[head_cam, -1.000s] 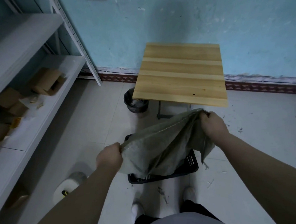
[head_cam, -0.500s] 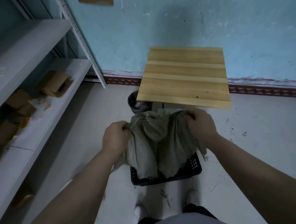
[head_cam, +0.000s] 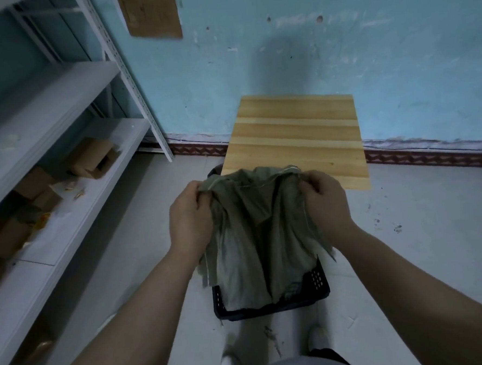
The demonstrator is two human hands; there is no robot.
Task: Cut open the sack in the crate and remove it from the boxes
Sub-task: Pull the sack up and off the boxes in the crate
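Observation:
A grey-green woven sack point(head_cam: 261, 237) hangs limp and bunched in front of me. My left hand point(head_cam: 189, 216) grips its top edge on the left and my right hand point(head_cam: 324, 202) grips the top edge on the right. The sack's lower end droops into a black slotted plastic crate point(head_cam: 316, 285) on the floor right below my hands. What lies inside the crate is hidden by the sack.
A small wooden table point(head_cam: 296, 133) stands just beyond the crate against the blue wall, with a dark bucket point(head_cam: 213, 171) under its left corner. White metal shelving point(head_cam: 71, 153) with cardboard boxes point(head_cam: 91, 157) runs along the left. My feet point(head_cam: 231, 363) are close behind the crate.
My hands have come closer together and lifted the sack higher, so it now hangs gathered and narrow instead of stretched wide over the crate.

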